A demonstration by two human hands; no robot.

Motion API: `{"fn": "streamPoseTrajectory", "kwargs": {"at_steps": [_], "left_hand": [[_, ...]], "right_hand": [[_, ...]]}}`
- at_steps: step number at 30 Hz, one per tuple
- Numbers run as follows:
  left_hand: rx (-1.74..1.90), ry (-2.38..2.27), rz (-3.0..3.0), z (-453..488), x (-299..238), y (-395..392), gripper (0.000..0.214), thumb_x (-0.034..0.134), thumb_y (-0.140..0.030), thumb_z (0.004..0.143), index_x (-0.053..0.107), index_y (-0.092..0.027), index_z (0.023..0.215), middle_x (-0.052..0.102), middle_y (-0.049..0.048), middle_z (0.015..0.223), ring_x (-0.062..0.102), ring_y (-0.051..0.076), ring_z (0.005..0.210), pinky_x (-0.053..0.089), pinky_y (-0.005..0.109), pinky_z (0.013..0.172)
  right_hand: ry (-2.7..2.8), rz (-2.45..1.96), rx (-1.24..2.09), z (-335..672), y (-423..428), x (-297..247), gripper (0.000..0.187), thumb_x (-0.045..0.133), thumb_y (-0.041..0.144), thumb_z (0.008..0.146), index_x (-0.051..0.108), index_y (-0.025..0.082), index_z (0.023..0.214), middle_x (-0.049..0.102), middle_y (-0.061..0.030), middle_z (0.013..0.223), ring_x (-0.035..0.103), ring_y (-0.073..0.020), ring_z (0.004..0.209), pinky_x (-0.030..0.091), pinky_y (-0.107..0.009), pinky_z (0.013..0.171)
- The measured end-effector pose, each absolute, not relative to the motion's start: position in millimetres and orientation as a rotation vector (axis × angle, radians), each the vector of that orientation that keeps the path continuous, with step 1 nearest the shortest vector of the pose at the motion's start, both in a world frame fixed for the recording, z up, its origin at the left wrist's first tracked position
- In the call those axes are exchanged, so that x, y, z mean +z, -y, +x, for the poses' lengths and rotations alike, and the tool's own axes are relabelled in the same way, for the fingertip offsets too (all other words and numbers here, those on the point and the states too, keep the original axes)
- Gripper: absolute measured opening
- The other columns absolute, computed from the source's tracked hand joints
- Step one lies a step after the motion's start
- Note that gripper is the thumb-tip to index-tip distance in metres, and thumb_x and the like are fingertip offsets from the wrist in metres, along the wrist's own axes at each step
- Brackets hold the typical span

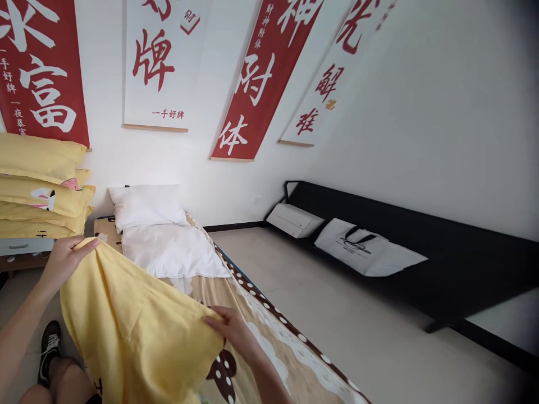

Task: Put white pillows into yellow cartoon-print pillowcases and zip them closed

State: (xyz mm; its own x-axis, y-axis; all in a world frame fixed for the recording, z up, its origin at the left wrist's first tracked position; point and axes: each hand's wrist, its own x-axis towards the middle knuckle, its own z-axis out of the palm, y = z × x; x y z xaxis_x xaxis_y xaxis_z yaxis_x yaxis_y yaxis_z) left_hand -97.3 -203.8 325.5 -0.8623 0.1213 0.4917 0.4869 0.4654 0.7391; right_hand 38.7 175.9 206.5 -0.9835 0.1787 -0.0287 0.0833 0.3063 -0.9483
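A yellow pillowcase (138,320) hangs between my two hands above the near part of the bed. My left hand (69,257) pinches its upper left corner. Further right and lower, my right hand (229,328) grips the other upper corner, with fingers closed on the fabric. The cloth sags in loose folds, and its lower end runs out of view. Beyond it, a white pillow (172,251) lies flat on the patterned bed sheet (252,314). A second white pillow (147,205) rests behind it, near the wall.
Several yellow pillows (42,196) are stacked on a small cabinet (25,246) at left. A black bench (404,247) along the right wall carries a white bag (366,249) and a white box (295,220). Tiled floor (269,264) separates bed and bench. Banners (248,95) hang on the wall.
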Motion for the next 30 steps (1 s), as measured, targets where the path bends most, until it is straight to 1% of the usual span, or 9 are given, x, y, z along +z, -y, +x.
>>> {"fn": "streamPoseTrajectory", "kwargs": {"at_steps": [4, 7, 10, 12, 14, 16, 19, 24, 30], "left_hand": [[-1.056, 2.553, -0.381, -129.3, 276.4, 184.7, 0.042, 0.056, -0.050, 0.081, 0.057, -0.018, 0.055, 0.064, 0.0065, 0.087, 0.059, 0.024, 0.089, 0.042, 0.036, 0.083], [-0.848, 2.661, -0.424, -120.8, 250.0, 149.8, 0.033, 0.047, -0.037, 0.088, 0.073, -0.017, 0.090, 0.060, 0.0181, 0.127, 0.049, 0.038, 0.123, 0.035, 0.056, 0.100], [-0.963, 2.656, -0.937, -83.4, 250.7, 106.0, 0.056, 0.050, -0.040, 0.089, 0.047, -0.023, 0.142, 0.041, 0.0158, 0.151, 0.034, 0.035, 0.141, 0.026, 0.059, 0.112], [-1.082, 2.575, -1.353, -56.0, 261.6, 78.1, 0.076, 0.060, -0.043, 0.084, 0.029, -0.029, 0.152, 0.035, 0.0102, 0.157, 0.032, 0.031, 0.143, 0.025, 0.053, 0.116], [-1.187, 2.494, -1.556, -38.1, 272.0, 56.1, 0.066, 0.061, -0.037, 0.084, 0.040, -0.029, 0.145, 0.052, 0.0099, 0.144, 0.047, 0.030, 0.132, 0.037, 0.045, 0.108], [-1.242, 2.494, -1.554, -33.3, 276.4, 43.2, 0.032, 0.052, -0.028, 0.087, 0.061, -0.024, 0.118, 0.070, 0.0101, 0.110, 0.064, 0.027, 0.101, 0.048, 0.038, 0.086], [-1.271, 2.542, -1.434, -42.6, 273.3, 42.2, 0.019, 0.043, -0.019, 0.087, 0.062, -0.021, 0.085, 0.065, 0.0026, 0.072, 0.059, 0.018, 0.068, 0.040, 0.029, 0.064], [-1.620, 2.378, -1.171, -58.1, 280.4, 65.2, 0.025, 0.044, -0.031, 0.091, 0.050, -0.019, 0.069, 0.038, -0.0055, 0.058, 0.037, 0.009, 0.054, 0.029, 0.023, 0.055], [-1.735, 2.226, -1.131, -57.0, 315.5, 78.8, 0.026, 0.047, -0.036, 0.091, 0.058, -0.018, 0.076, 0.042, -0.0043, 0.061, 0.036, 0.009, 0.057, 0.028, 0.022, 0.054]], "right_hand": [[1.877, -0.643, 1.810, 45.0, -189.3, 217.0, 0.050, 0.077, 0.063, 0.057, 0.068, 0.018, 0.078, 0.066, -0.0021, 0.062, 0.059, -0.0191, 0.055, 0.046, -0.030, 0.051], [1.689, -0.645, 1.916, 44.8, -177.5, 228.7, 0.051, 0.081, 0.060, 0.053, 0.066, 0.019, 0.079, 0.066, -0.0024, 0.061, 0.060, -0.0202, 0.053, 0.047, -0.031, 0.051], [1.844, -0.524, 1.927, 41.9, -151.9, 242.1, 0.047, 0.079, 0.060, 0.058, 0.068, 0.019, 0.078, 0.067, -0.0036, 0.064, 0.060, -0.0202, 0.055, 0.048, -0.032, 0.053], [2.013, -0.395, 1.813, 38.7, -133.1, 250.9, 0.043, 0.077, 0.060, 0.062, 0.069, 0.019, 0.075, 0.068, -0.0043, 0.068, 0.062, -0.0206, 0.062, 0.050, -0.032, 0.059], [2.125, -0.246, 1.671, 34.9, -116.8, 257.7, 0.039, 0.074, 0.058, 0.068, 0.070, 0.020, 0.073, 0.069, -0.0045, 0.072, 0.062, -0.0210, 0.070, 0.051, -0.033, 0.068], [2.149, -0.136, 1.571, 31.3, -105.0, 259.0, 0.036, 0.070, 0.057, 0.073, 0.068, 0.020, 0.073, 0.067, -0.0044, 0.074, 0.061, -0.0204, 0.075, 0.050, -0.033, 0.073], [2.059, -0.117, 1.577, 27.3, -97.0, 244.9, 0.035, 0.070, 0.055, 0.076, 0.065, 0.020, 0.082, 0.065, -0.0044, 0.082, 0.059, -0.0191, 0.080, 0.048, -0.031, 0.074], [2.186, -0.037, 1.982, 28.5, -99.8, 196.5, 0.037, 0.078, 0.050, 0.069, 0.063, 0.018, 0.081, 0.060, -0.0004, 0.075, 0.051, -0.0118, 0.066, 0.042, -0.025, 0.063], [2.128, 0.050, 2.322, 48.3, -109.2, 179.4, 0.054, 0.083, 0.048, 0.060, 0.064, 0.024, 0.105, 0.065, -0.0004, 0.090, 0.061, -0.0170, 0.074, 0.049, -0.029, 0.068]]}}
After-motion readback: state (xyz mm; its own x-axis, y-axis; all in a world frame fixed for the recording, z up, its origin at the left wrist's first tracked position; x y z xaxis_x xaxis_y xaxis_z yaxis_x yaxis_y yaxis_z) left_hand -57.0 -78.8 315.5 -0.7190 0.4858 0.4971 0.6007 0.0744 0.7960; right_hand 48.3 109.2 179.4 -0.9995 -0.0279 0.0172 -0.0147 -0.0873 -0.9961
